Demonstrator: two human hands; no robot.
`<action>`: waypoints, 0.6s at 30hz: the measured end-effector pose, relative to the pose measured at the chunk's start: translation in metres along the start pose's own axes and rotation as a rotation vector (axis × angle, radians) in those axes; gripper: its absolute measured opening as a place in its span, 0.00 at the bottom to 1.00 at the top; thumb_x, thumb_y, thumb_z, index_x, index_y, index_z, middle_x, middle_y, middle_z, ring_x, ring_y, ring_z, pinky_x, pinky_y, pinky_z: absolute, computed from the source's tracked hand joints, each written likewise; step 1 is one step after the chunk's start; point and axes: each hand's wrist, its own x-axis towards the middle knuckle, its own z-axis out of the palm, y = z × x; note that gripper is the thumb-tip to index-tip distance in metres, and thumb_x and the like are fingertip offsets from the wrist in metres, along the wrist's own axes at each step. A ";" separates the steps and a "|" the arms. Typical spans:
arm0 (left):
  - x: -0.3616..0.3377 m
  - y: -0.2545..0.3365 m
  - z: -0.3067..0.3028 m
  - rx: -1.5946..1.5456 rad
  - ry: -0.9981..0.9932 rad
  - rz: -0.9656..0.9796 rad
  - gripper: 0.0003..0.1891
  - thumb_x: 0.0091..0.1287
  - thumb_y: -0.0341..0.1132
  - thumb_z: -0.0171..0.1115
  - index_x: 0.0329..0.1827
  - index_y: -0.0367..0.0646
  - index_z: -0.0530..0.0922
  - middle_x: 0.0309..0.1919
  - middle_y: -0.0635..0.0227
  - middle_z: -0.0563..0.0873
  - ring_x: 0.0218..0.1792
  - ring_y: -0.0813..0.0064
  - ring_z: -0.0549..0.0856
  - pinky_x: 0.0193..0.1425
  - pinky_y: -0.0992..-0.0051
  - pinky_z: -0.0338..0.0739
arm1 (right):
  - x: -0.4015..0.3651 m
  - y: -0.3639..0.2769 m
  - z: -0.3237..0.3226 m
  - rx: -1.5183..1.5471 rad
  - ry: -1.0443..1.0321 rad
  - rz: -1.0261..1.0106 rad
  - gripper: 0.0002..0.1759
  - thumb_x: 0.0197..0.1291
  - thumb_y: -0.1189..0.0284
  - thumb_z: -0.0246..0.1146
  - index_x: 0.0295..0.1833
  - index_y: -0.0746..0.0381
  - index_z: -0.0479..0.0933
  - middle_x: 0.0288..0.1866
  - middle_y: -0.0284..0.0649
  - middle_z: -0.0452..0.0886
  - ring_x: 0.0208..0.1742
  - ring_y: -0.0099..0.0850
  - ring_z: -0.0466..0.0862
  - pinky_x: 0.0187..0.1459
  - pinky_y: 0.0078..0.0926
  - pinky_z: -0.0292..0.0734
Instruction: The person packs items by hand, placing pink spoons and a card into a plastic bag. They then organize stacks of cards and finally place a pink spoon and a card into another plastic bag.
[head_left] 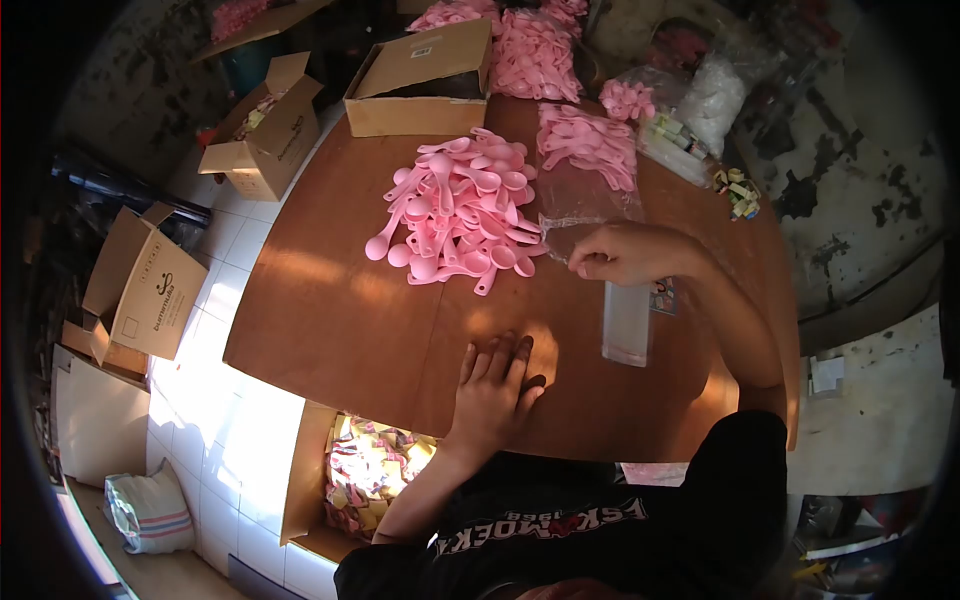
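Observation:
My left hand [492, 385] lies on the brown table with its fingers stretched out, holding nothing. With curled fingers, my right hand [635, 252] pinches the edge of a clear plastic bag [590, 207]. Pink plastic spoons [587, 143] fill the far end of what looks like this same bag. To the left is a loose heap of pink spoons [460, 205], apart from both hands. Below my right hand lies a stack of clear plastic sleeves [626, 330], its upper end hidden. A small printed card [662, 296] shows beside it, partly under my forearm.
An open cardboard box [420, 115] stands at the table's back edge, near bags of pink spoons [535, 55]. Clear bags [712, 105] and small packets [738, 193] lie at the back right. A box of wrapped sachets [305, 475] is below the front edge.

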 end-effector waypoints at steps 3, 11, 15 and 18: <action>-0.001 0.001 -0.001 0.012 -0.009 0.010 0.31 0.65 0.49 0.62 0.68 0.43 0.70 0.63 0.50 0.73 0.64 0.50 0.73 0.69 0.47 0.64 | 0.025 0.056 0.070 -0.238 0.333 0.167 0.22 0.64 0.68 0.56 0.60 0.70 0.73 0.52 0.57 0.80 0.56 0.48 0.80 0.57 0.41 0.73; -0.002 -0.001 -0.007 -0.038 -0.028 0.024 0.31 0.67 0.49 0.59 0.69 0.42 0.68 0.64 0.49 0.73 0.65 0.49 0.72 0.71 0.47 0.62 | 0.145 0.147 0.035 -0.353 0.918 0.853 0.56 0.51 0.56 0.68 0.75 0.73 0.45 0.76 0.64 0.52 0.77 0.59 0.55 0.73 0.50 0.57; -0.001 0.001 -0.007 -0.026 -0.021 0.011 0.31 0.67 0.49 0.60 0.69 0.43 0.69 0.64 0.49 0.73 0.65 0.49 0.72 0.71 0.47 0.62 | 0.137 0.155 0.003 -0.413 1.033 0.833 0.55 0.50 0.52 0.70 0.70 0.79 0.53 0.74 0.67 0.55 0.76 0.59 0.55 0.73 0.48 0.55; -0.002 0.001 -0.005 -0.025 -0.012 -0.009 0.31 0.66 0.50 0.61 0.69 0.43 0.69 0.63 0.49 0.74 0.64 0.49 0.73 0.71 0.48 0.62 | 0.127 0.163 -0.017 -0.201 0.962 0.797 0.62 0.49 0.54 0.69 0.76 0.74 0.40 0.76 0.62 0.54 0.75 0.56 0.60 0.75 0.43 0.53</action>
